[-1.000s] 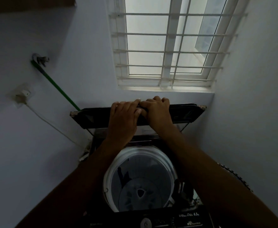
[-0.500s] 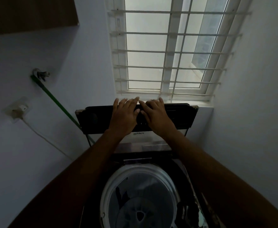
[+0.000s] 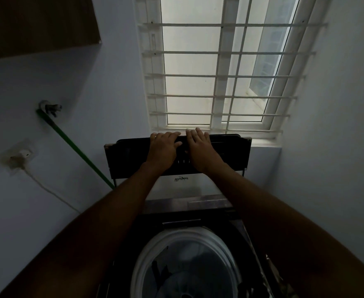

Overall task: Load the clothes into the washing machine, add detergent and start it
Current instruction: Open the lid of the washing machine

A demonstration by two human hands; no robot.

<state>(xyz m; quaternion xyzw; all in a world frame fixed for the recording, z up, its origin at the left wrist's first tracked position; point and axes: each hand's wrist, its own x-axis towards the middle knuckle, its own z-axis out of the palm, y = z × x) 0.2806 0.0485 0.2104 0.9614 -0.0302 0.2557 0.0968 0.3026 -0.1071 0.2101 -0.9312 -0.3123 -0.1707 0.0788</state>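
Nearest the camera, the round white-rimmed drum opening [image 3: 187,261] of the dark top-loading washing machine [image 3: 247,244] is lying open at the bottom of the view, showing a grey tub with a dark shape against its left inner wall; whether that shape is clothing cannot be told in the dim light. No detergent is showing anywhere in view.

Two bare forearms are reaching up from the lower corners, passing over the drum and converging toward the back of the machine.

Farther back, the glossy black folding lid [image 3: 129,158] is standing raised, almost upright, its top edge lying just under the window sill. The left hand [image 3: 162,150] is lying flat against the lid, fingers extended and close together, tips curling slightly over the top edge. The right hand [image 3: 201,149] is pressing just beside it, fingers likewise stretched out over the edge, thumb spread toward the left hand. Neither hand is closing around anything; both palms are resting on the lid's surface.

Behind the lid, the white barred window [image 3: 219,76] is glowing with daylight. On the pale wall to the left, a green hose [image 3: 77,147] is running diagonally down from a grey tap [image 3: 50,107], and a white plug [image 3: 20,157] is sitting in a wall socket, its cord trailing downward.
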